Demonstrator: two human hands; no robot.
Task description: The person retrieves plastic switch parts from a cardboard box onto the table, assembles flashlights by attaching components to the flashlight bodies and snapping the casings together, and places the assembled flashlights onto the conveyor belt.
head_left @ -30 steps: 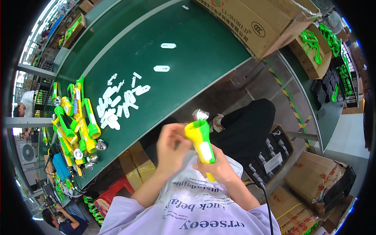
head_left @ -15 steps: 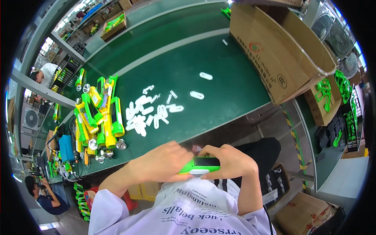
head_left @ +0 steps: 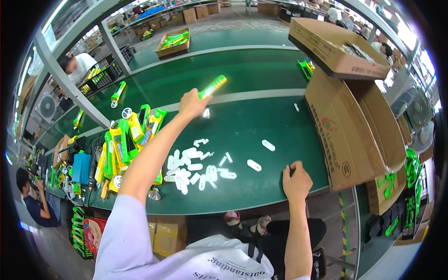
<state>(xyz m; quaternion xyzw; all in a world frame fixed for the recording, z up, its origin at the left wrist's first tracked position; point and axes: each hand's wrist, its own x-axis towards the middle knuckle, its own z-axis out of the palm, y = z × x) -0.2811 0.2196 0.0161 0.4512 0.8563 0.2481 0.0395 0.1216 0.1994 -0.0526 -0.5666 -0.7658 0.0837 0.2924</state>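
Observation:
My left hand [head_left: 192, 104] is stretched far over the table, closed around a green and yellow flashlight [head_left: 214, 86]. A shiny reflector [head_left: 206, 113] shows just below that hand; whether it joins the held flashlight I cannot tell. By the table's near edge, my right hand [head_left: 298, 183] holds nothing visible, its thumb and forefinger apart. Left of it lie two white oval plastic pieces, one nearer [head_left: 254, 165] and one farther [head_left: 268, 145]. A heap of small white plastic parts [head_left: 186, 163] covers the middle left. Beyond it, partly behind my left arm, are piled green and yellow flashlights [head_left: 122, 140].
A large cardboard box [head_left: 345, 130] stands at the right table edge, with a shallower carton [head_left: 338, 49] above it. A blue box-shaped device [head_left: 81, 168] sits at far left. Across the green table [head_left: 252, 116] runs a pale rail [head_left: 252, 96]. Two people work at left.
Both hands held the flashlight close to my body before. The left has carried it forward over the table; the right has let go and moved to the table's near right. The view has tilted up.

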